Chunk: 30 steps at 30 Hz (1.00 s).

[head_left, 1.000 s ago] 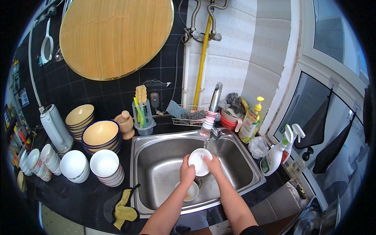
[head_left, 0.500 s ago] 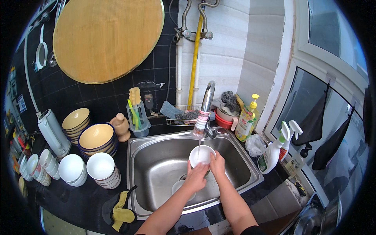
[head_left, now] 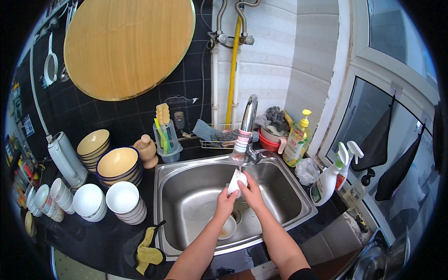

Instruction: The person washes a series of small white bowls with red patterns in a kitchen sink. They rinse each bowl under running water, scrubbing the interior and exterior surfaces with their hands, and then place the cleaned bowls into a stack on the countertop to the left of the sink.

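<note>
A small white bowl is tipped on its side just under the faucet, above the sink. My left hand pinches its lower left edge. On the other side, the fingers of my right hand wrap round the bowl's outer wall. Another white bowl lies on the sink bottom beside the drain, partly covered by my left forearm.
Left of the sink stand stacked white bowls, yellow-lined bowls and a yellow-black glove. A wire rack sits behind the sink. To the right are a dish soap bottle and spray bottles.
The bowl has turned from facing up under the water stream to standing on its side. My left hand has moved from its inside to its edge; my right hand still holds it.
</note>
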Each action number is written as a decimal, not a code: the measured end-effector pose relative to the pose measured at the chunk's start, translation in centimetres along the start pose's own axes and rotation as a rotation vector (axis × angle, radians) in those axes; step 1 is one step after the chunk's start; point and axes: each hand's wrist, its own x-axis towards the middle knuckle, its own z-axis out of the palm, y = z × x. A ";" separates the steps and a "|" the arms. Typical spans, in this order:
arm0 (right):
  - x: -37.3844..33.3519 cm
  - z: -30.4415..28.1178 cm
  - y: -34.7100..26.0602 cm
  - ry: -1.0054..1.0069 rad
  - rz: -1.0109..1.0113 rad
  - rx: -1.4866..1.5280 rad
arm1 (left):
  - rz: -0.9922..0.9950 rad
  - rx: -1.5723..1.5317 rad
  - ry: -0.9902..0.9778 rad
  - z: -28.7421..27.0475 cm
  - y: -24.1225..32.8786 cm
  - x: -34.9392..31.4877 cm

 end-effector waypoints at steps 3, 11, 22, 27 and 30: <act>0.0 0.6 0.1 -0.007 -0.119 -0.044 | -0.017 -0.182 -0.025 -0.2 -0.7 0.4; 0.2 0.5 -0.2 0.045 0.093 0.265 | -0.058 -0.095 -0.161 -0.3 -1.0 0.3; 1.2 -1.9 0.9 -0.137 0.583 0.968 | -0.337 -0.802 -0.209 -1.0 -0.4 0.6; 1.4 -1.1 3.3 -0.206 0.582 0.927 | -0.399 -1.176 -0.209 -1.9 -0.2 1.1; 1.5 -0.9 3.3 -0.182 0.558 0.974 | -0.399 -1.233 -0.224 -2.0 -0.2 1.1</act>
